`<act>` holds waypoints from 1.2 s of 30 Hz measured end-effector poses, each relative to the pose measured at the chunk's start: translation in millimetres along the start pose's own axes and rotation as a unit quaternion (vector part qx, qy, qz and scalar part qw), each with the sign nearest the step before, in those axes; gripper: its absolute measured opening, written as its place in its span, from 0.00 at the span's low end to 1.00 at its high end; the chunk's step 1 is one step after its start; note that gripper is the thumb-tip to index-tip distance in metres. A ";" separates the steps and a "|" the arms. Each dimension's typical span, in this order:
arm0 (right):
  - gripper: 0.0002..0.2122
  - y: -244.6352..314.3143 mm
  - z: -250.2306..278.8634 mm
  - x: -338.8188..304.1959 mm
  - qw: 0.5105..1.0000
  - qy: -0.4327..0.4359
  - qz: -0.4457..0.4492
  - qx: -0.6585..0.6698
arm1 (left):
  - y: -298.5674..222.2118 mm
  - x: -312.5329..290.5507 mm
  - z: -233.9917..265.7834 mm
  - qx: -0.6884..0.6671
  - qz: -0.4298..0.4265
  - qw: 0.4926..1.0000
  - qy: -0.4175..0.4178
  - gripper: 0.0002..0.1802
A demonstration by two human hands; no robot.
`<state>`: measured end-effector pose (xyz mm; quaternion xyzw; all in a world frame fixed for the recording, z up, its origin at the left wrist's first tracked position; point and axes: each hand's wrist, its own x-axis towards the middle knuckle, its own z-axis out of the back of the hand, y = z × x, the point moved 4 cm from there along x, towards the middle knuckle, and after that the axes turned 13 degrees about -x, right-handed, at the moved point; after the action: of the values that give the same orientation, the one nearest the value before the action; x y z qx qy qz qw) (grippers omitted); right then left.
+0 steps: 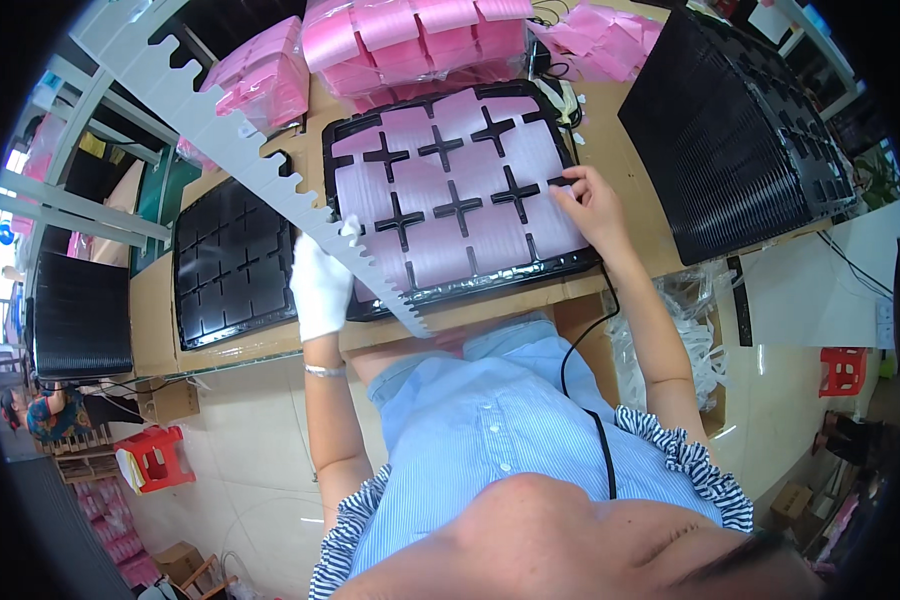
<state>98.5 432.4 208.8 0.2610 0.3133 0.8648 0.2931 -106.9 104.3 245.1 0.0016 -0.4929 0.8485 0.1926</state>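
My left hand (322,285), in a white glove, is closed around a long grey strip (255,165) with notched edges. The strip slants from the upper left down across the left side of a black plastic tray (440,283). Pink foam sheets (440,245) lie in the tray, with black cross-shaped dividers (457,208) standing up between them. At the tray's right edge is my bare right hand (592,208), its thumb and forefinger pinched by the end of a divider. Whatever sits between those fingertips is too small to make out.
Wrapped stacks of pink foam (415,45) stand behind the tray, and loose pink pieces (600,40) lie beyond it. A tall stack of black trays (710,150) is at the right. Another black tray (232,265) rests at the left. A black cable (567,365) hangs before me.
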 end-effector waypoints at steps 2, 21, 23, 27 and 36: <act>0.13 -11.5 0.0 20.2 1.000 -0.019 0.011 -0.010 | -36.0 14.0 6.0 -0.055 0.046 0.997 -0.008 0.30; 0.09 -19.0 -46.8 144.8 0.996 -0.046 0.058 0.058 | 16.7 131.9 -55.2 -0.074 -0.048 0.995 0.039 0.19; 0.08 -20.3 -49.0 143.3 0.998 -0.034 0.051 0.017 | 10.7 130.6 -57.6 -0.001 -0.039 0.997 0.063 0.21; 0.08 -16.0 -46.6 140.4 0.997 -0.043 0.035 -0.049 | 4.0 128.1 -61.8 0.069 -0.111 0.990 0.056 0.21; 0.09 -13.8 -45.5 138.8 0.989 -0.064 0.071 -0.112 | 3.4 122.0 -59.4 0.176 -0.156 0.971 -0.032 0.30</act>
<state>-21.7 516.4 206.0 0.3032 0.1758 0.8944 0.2779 -209.9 192.1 235.2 0.1393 -0.3353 0.8808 0.3038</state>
